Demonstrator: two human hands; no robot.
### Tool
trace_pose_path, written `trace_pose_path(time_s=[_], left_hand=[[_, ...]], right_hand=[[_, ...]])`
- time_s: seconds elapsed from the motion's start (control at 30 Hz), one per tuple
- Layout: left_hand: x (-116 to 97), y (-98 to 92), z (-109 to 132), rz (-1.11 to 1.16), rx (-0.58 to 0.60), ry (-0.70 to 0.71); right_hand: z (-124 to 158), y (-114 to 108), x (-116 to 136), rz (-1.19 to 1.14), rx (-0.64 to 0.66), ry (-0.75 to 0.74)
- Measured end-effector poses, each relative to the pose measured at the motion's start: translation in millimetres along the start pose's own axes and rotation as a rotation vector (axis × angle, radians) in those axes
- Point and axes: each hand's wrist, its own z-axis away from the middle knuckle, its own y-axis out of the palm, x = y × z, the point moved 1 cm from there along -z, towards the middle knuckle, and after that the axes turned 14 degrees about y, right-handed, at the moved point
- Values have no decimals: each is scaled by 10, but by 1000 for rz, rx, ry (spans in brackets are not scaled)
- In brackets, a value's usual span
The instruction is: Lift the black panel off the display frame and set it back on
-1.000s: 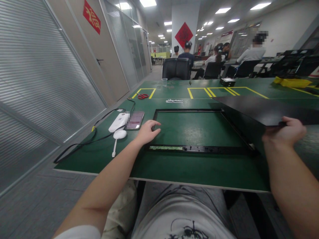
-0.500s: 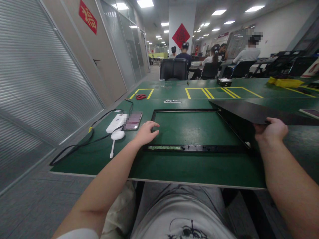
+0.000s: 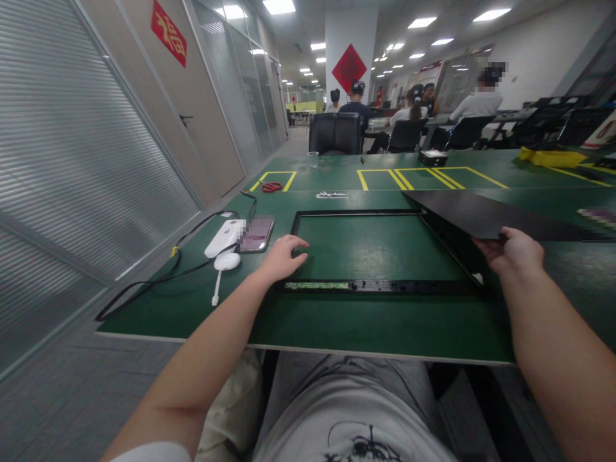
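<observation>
A thin black rectangular frame (image 3: 409,287) lies on the green table, with a strip of green circuit board (image 3: 317,286) in the left part of its near side. Across the frame's left side rests my left hand (image 3: 285,259), its thumb and fingers apart with nothing visible between them. My right hand (image 3: 517,253) grips the near edge of a flat black panel (image 3: 481,215), thumb on top and fingers beneath. The panel is tilted, raised along the frame's right side. A small white piece (image 3: 477,278) shows at the frame's near right corner.
Left of the frame are a phone (image 3: 258,233), a white device (image 3: 224,239), a round white adapter (image 3: 227,261) and a black cable (image 3: 139,285). Red-handled scissors (image 3: 272,187) and small white strips (image 3: 332,195) lie farther back. People sit beyond the table.
My right hand has shifted slightly left with the panel's edge. My left hand stays in place on the frame.
</observation>
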Motion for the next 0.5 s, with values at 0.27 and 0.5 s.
trace_pose_path(time_s=[0.27, 0.5], left_hand=[[-3, -1, 3, -1, 11, 11], [-11, -9, -2, -17, 28, 11]], right_hand=[[-125, -26, 2, -41, 25, 35], [-183, -32, -19, -61, 3, 69]])
